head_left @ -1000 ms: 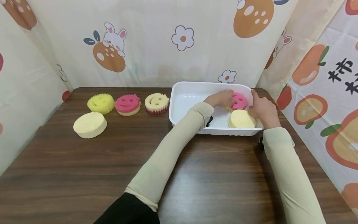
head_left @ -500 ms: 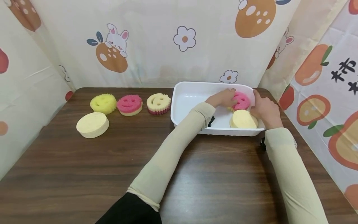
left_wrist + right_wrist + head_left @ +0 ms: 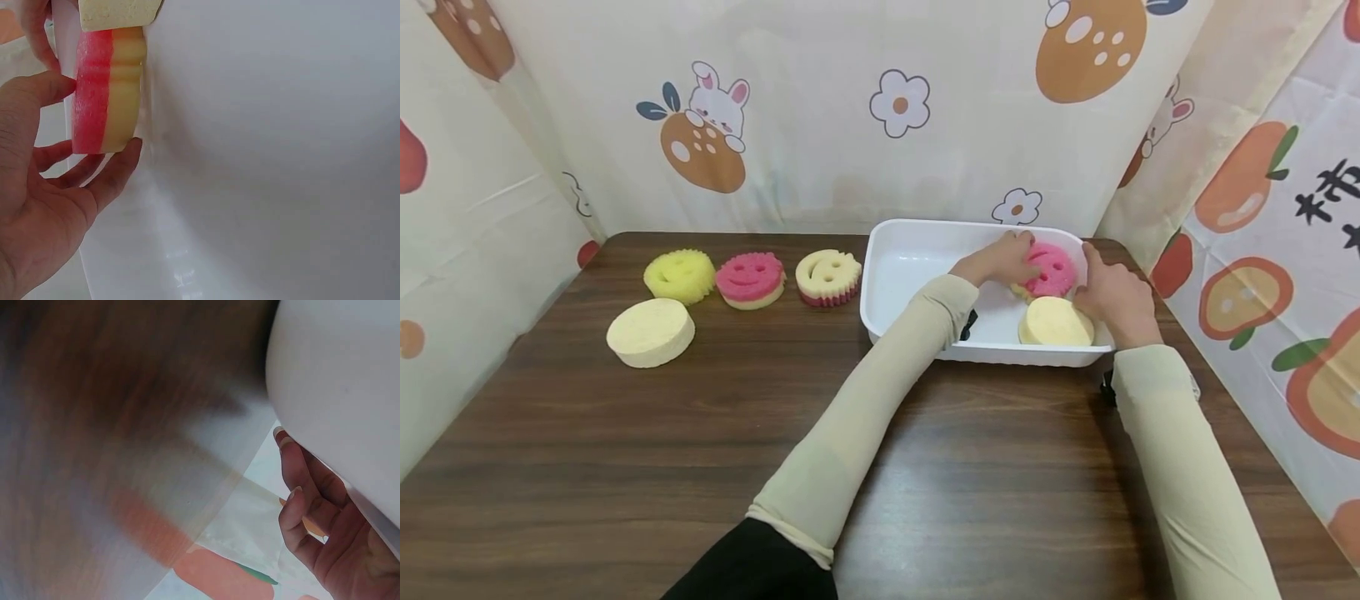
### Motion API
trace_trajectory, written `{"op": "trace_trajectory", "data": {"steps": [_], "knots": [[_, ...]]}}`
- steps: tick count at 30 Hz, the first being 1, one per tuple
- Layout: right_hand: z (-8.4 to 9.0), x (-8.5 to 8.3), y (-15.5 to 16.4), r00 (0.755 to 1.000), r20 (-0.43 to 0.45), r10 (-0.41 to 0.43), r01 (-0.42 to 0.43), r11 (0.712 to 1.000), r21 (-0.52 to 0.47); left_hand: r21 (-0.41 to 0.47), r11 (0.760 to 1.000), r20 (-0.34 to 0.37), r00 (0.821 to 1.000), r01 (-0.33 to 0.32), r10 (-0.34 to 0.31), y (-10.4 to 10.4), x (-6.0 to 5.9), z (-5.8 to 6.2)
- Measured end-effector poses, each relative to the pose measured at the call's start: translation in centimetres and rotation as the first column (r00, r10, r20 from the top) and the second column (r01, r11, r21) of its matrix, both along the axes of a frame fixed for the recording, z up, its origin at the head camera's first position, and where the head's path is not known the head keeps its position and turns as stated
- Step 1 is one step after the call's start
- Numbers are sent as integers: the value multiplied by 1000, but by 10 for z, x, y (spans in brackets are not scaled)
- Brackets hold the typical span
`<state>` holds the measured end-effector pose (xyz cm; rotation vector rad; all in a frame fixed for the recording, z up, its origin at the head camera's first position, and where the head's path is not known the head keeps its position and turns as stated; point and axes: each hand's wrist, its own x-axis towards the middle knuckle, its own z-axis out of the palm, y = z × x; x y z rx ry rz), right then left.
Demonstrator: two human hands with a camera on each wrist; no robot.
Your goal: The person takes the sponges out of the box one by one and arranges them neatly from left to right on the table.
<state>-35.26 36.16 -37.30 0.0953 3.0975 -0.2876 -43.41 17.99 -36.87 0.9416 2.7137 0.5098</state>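
Observation:
A white plastic tub stands at the back right of the brown table. Inside it my left hand pinches a pink smiley sponge with a yellow underside. The left wrist view shows that sponge on edge against the tub wall, thumb on the pink face and fingers under the yellow side. A plain round cream sponge lies in the tub's near right corner. My right hand holds the tub's right rim, thumb over the edge, fingers outside the tub.
In a row left of the tub lie a yellow smiley sponge, a pink smiley sponge and a cream-and-pink smiley sponge. A plain cream round sponge sits nearer. Printed curtains wall the table on three sides.
Both hands stay at the tub. The left hand has tipped the pink sponge slightly toward the tub's far right corner; the right thumb is now closer to it.

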Motion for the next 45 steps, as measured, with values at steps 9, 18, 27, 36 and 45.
{"op": "trace_trajectory", "data": {"steps": [9,18,27,36,45], "knots": [[0,-2,0,1000,-15,20,-20,1000,3,156,988,39,999,2,-8,-6,-4,0],[0,-1,-1,1000,-9,21,-21,1000,-2,196,981,46,999,13,-23,-7,-3,-2],[0,0,-1,1000,-2,17,-17,1000,-6,171,985,27,999,35,-40,-4,-3,-1],[0,0,1,1000,-4,13,-13,1000,-4,173,984,16,999,27,-30,-2,-3,1],[-1,0,2,1000,-2,17,-17,1000,6,159,987,11,1000,-23,21,-2,0,2]]}}
